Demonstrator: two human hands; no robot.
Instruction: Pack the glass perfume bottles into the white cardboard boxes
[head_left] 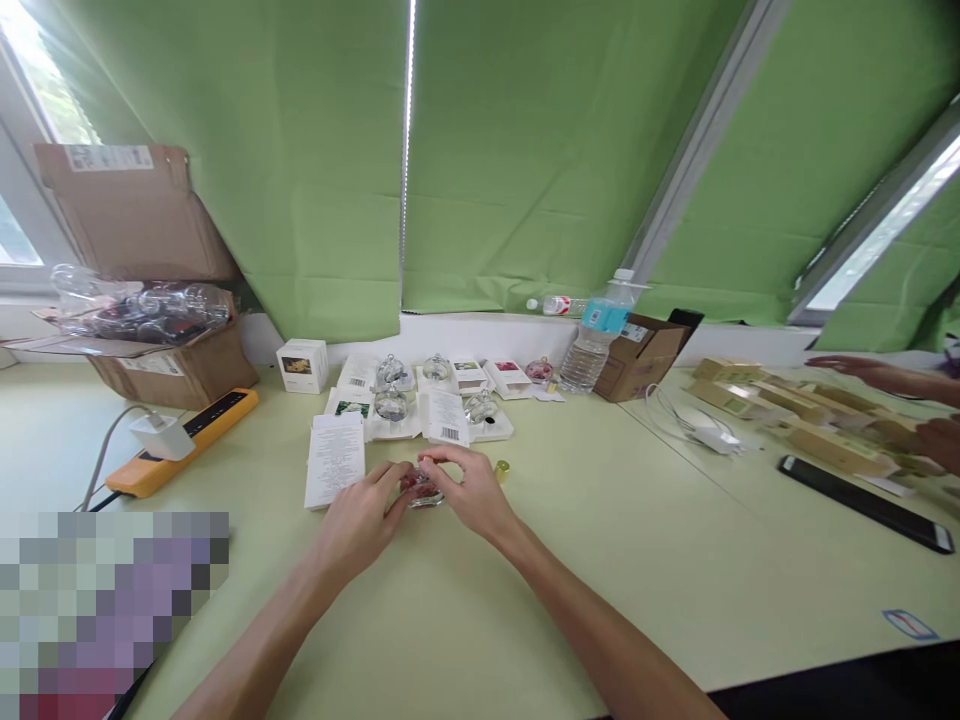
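A small clear glass jar [424, 491] with dark red bits inside stands on the table between my hands. My left hand [371, 500] curls its fingers against the jar's left side. With its fingertips, my right hand [469, 485] pinches the top of the jar at the lid's knob [427, 461], partly covering it. Just right of that hand lies a small gold cap [502, 467]. A white printed box [335, 461] lies near my left hand. Behind are more lidded glass jars [391, 404] in opened white cartons [448, 416], and one jar with pink-red contents [539, 371].
An orange power strip [217, 415] with a white plug and a cardboard box [187, 370] of plastic-wrapped items stand left. A water bottle [592, 350] stands back right. Farther right are a white charger [716, 438], a black bar [862, 503] and another person's hands [855, 370] over small boxes.
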